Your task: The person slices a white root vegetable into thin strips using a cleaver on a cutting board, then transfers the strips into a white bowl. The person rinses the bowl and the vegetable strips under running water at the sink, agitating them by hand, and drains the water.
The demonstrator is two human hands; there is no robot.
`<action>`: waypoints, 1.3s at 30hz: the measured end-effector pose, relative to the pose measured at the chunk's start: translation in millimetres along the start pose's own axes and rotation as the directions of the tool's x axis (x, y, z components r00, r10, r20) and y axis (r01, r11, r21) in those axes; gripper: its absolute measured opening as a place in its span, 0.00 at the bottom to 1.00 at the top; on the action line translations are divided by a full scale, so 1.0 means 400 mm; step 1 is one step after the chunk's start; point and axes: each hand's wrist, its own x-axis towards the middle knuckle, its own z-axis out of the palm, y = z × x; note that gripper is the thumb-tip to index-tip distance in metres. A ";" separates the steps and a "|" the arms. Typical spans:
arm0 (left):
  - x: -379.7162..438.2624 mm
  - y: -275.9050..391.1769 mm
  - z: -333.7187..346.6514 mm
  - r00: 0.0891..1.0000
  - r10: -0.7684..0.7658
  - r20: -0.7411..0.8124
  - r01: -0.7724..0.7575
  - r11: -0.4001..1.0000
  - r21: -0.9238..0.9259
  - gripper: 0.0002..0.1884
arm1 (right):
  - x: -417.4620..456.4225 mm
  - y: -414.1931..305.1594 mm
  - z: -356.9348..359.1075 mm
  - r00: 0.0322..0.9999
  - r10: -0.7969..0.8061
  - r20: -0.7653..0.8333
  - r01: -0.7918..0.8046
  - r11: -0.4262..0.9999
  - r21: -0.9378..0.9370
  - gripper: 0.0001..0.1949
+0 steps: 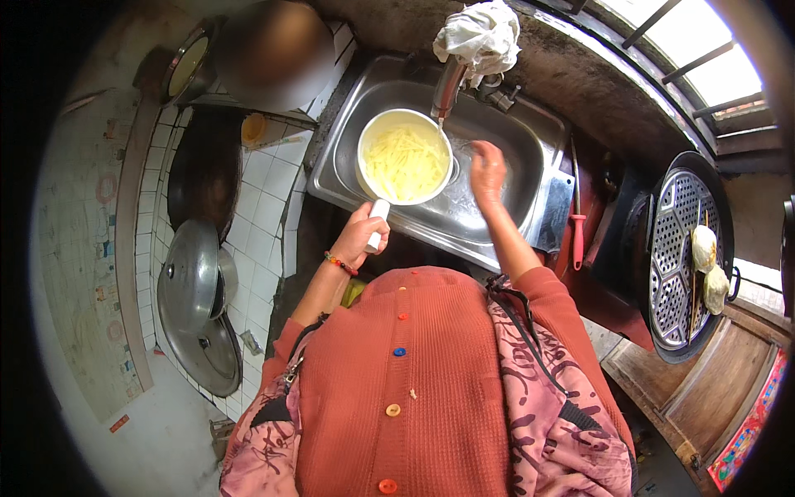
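Observation:
My left hand (359,237) grips the white handle of a light-coloured pot (365,133) held over the left part of a stainless steel sink (428,230). Pale yellow strips, looking like shredded potato, fill much of the pot. A faucet (448,90) with a white cloth (481,37) bundled over it stands just above the pot's right rim, with a thin stream of water at its spout. To the right of the pot, my right hand (489,169) is over the sink, slightly blurred, its fingers loosely curved, holding nothing that I can see.
Left of the sink, a tiled counter (258,205) bears a dark wok (205,174) and metal lids (189,273). On the right are a flat metal blade (553,208), a pink-handled tool (578,242) and a pan with a perforated steamer rack (674,248). Barred windows rise at the upper right.

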 end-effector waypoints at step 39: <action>-0.053 0.013 0.039 0.990 0.053 -0.134 -0.038 0.993 0.113 0.16 | -0.031 -0.150 0.173 0.892 -0.163 0.422 0.057 0.966 0.253 0.21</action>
